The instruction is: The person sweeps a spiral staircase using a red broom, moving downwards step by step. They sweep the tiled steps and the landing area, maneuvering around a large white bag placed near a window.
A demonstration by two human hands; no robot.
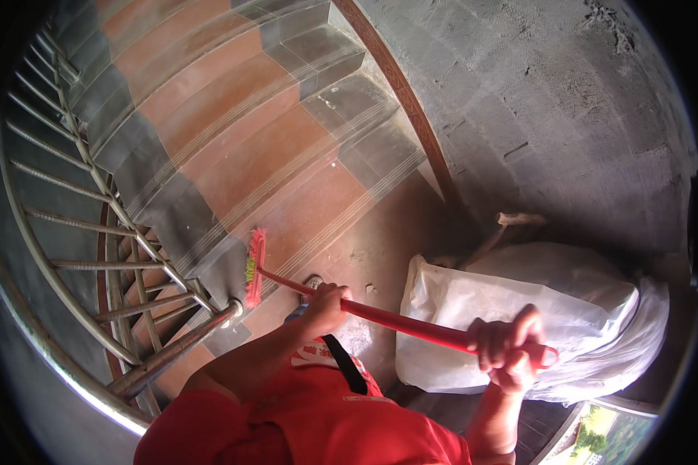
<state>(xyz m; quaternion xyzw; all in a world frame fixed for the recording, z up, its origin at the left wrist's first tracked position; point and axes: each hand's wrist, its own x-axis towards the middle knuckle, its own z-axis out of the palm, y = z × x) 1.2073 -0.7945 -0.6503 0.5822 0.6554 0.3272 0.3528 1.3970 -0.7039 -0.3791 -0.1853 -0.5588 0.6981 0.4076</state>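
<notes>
A red broom handle (407, 321) slants across in front of my body. Near its top end, my right hand (507, 346) grips it, one finger raised. My left hand (327, 308) is wrapped around the handle lower down, towards the brush. The broom head (256, 268), with pink and yellow-green bristles, is by the lowest stair edge, close to the foot of the railing post. Whether its bristles touch the tile is hard to tell. Part of a checkered shoe (313, 282) shows just beyond my left hand.
Tiled stairs (250, 133) in orange and dark grey rise ahead. A metal railing (116, 203) curves along the left. On the right, a large object wrapped in plastic sheeting (500, 308) stands by a rough grey wall (535, 116), with a piece of wood (520, 219) behind it.
</notes>
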